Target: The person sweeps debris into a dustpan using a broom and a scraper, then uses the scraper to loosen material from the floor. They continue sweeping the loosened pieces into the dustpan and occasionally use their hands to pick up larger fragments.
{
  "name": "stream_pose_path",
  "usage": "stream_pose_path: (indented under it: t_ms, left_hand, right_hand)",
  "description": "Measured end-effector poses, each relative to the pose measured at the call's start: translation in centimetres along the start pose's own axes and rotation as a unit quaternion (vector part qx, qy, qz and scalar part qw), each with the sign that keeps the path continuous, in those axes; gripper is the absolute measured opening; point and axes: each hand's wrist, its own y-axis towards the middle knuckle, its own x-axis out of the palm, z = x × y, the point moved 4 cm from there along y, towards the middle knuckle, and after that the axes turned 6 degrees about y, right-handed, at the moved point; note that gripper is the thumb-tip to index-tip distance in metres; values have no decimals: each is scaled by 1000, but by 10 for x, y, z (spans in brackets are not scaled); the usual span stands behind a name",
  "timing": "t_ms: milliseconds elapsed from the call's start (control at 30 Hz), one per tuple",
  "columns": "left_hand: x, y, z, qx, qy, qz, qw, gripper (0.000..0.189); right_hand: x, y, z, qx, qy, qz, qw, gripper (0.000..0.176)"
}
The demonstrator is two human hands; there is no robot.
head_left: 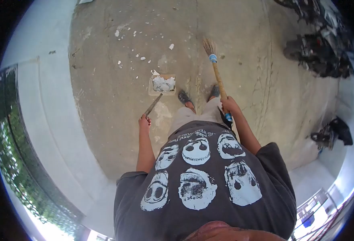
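My left hand (145, 120) is closed round the handle end of a long-handled dustpan (163, 93). The pan rests on the concrete floor ahead of my feet, and a heap of white flakes (163, 84) lies in it. In my right hand (229, 105) is a broom (218, 76), gripped near the top of its stick. Its bristles point forward and away from me, to the right of the dustpan and apart from it. Blue bands wrap the stick at both ends.
More white flakes (143, 58) are scattered over the floor (241, 36) beyond the dustpan. Parked motorcycles (321, 52) stand at the far right, with a dark object (332, 132) nearer by the right wall. A pale wall (56, 100) runs along the left.
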Motion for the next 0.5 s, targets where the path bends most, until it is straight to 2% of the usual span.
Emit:
stream_pose_path:
  t_ms: [33,167,367,433,500]
  left_hand:
    - [0,10,-7,0,-20,-1,1000,21]
    - [-2,34,-27,40,9,-4,999,21]
    - [9,55,-36,81,32,2,996,28]
    - [17,67,-47,95,32,-6,995,30]
    - [29,58,-59,65,43,30,996,31]
  right_hand:
    - [1,0,-12,-30,-52,15,998,30]
    - [10,-41,-56,-46,-101,21,994,29]
    - [31,-76,-75,-35,-110,12,993,33]
    - [39,-92,-83,-86,-92,7,992,44]
    - [39,-107,-96,-76,-119,8,990,50]
